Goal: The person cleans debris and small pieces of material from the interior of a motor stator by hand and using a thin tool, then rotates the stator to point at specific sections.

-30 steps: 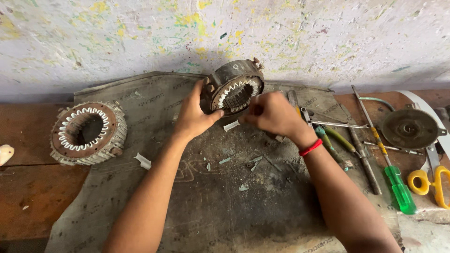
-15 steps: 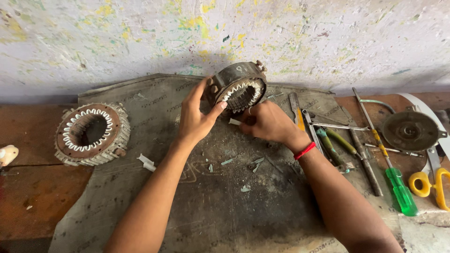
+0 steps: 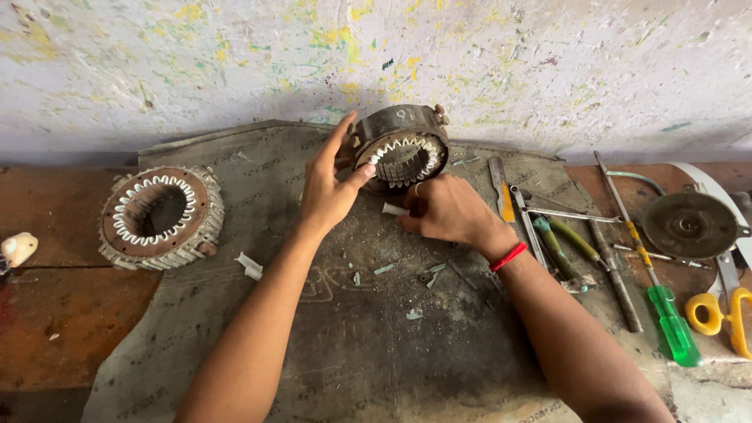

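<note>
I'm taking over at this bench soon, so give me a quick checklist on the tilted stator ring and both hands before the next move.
1. Stator ring propped on edge against the wall: ok, tilted with its opening toward the camera.
2. Left hand steadying it: ok, thumb and finger touch the rim's left side.
3. Right hand has a white insulation strip: ok, pinched just below the ring.
4. Strip seated in a slot: not ok, it is outside the ring.
5. All slots lined: cannot tell, the far side is hidden.
6. Mat free of scraps: not ok, white bits lie scattered.
</note>
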